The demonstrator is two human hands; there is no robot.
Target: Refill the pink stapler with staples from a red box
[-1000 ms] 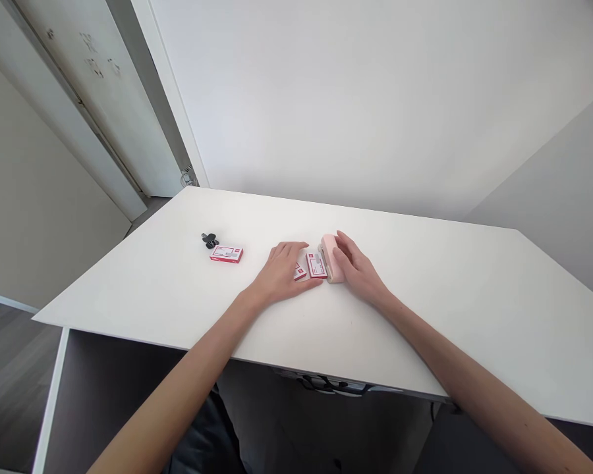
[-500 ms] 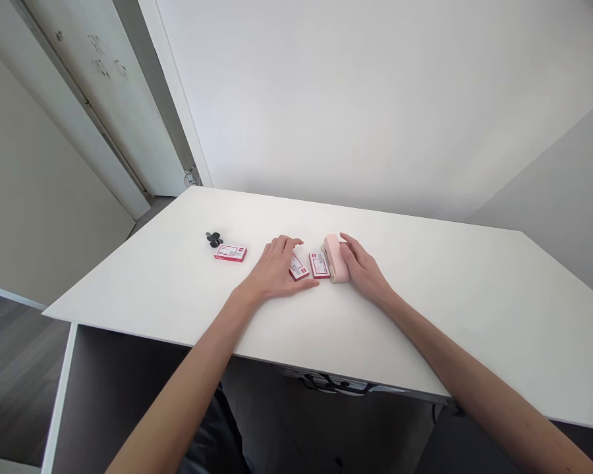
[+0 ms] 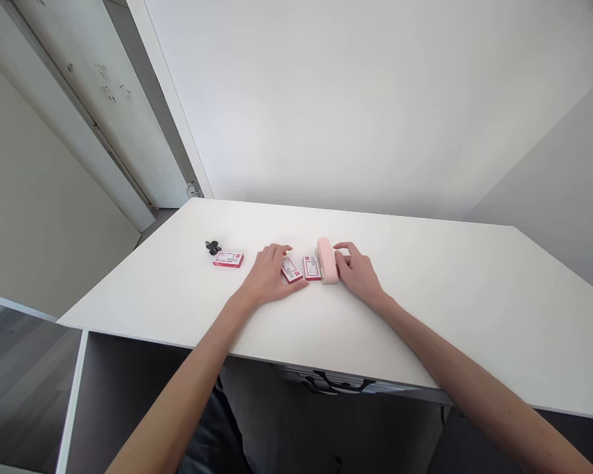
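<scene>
My left hand rests on the table, thumb and fingers spread around a small red-and-white box lying at a slant; part of this box is hidden by the fingers. To its right a second red-and-white box lies against a pink stapler. On the stapler's right side is my right hand, its fingers loosely bent and apart, tips at or very near the stapler; contact is hard to make out. A third red-and-white box lies farther left, beside some black binder clips.
The white tabletop ends at a white wall behind. Below the front edge a black handle shows on a drawer-like front. A pale door or panel stands to the left.
The stapler and the two boxes near it have shifted slightly left, along with both hands. My right hand's grip around the stapler has loosened. The view has also tilted a little.
</scene>
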